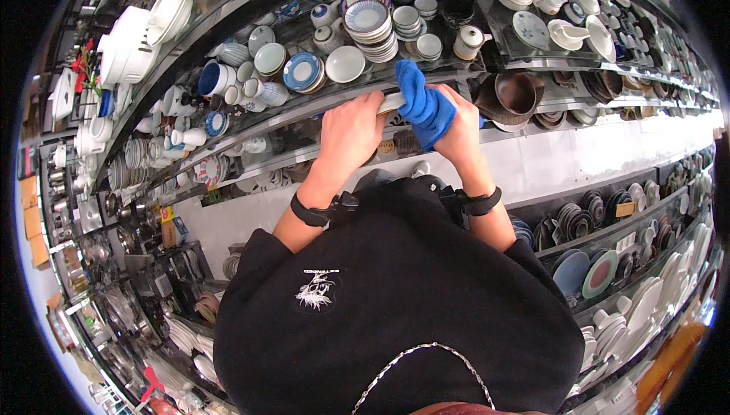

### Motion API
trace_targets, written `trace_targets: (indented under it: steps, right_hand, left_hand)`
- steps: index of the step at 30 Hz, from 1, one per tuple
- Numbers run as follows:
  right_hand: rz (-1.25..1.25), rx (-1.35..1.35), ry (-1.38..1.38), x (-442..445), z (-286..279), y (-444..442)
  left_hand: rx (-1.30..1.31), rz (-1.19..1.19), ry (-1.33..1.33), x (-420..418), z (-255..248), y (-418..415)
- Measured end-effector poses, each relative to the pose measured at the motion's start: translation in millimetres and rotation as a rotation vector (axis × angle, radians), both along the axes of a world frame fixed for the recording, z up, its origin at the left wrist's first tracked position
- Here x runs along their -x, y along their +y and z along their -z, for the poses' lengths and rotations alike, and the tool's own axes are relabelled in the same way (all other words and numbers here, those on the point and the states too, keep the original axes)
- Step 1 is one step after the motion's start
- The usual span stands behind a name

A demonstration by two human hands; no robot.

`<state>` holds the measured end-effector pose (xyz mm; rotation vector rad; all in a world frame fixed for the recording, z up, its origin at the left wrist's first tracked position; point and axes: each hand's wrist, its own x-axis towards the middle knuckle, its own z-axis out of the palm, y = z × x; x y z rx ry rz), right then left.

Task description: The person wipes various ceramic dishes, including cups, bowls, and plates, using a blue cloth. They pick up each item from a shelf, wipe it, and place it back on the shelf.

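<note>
My left hand (352,127) grips one end of a pale ceramic dish (391,104), seen nearly edge-on, so its full shape is hidden. A crumpled blue cloth (425,110) is bunched in my right hand (458,121) and covers the other end of the dish. Both hands are just in front of the edge of a glass shelf (308,112). Beyond them on that shelf are a stack of small striped bowls (368,19), a white round dish (345,64) and blue-rimmed plates (303,72).
A lidded white teapot (471,41) stands near the shelf edge, with brown bowls (515,93) lower at the right. White cups and jugs (265,93) crowd the left. Behind me, lower racks hold upright plates (600,273). Pale floor (536,158) shows between the shelving.
</note>
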<state>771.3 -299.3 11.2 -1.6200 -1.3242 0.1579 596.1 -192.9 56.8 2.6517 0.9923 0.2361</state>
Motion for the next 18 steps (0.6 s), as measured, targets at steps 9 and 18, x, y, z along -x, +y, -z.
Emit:
trace_targets:
  steps: [9, 18]
  right_hand:
    - [-0.018, -0.216, 0.724, 26.5, -9.7, 12.0]
    - [-0.113, -0.037, -0.286, 10.4, -3.3, 2.4]
  left_hand:
    - [0.557, -0.210, -0.602, -8.0, 41.9, -27.4]
    - [0.046, -0.064, 0.041, 19.1, 14.1, -15.5]
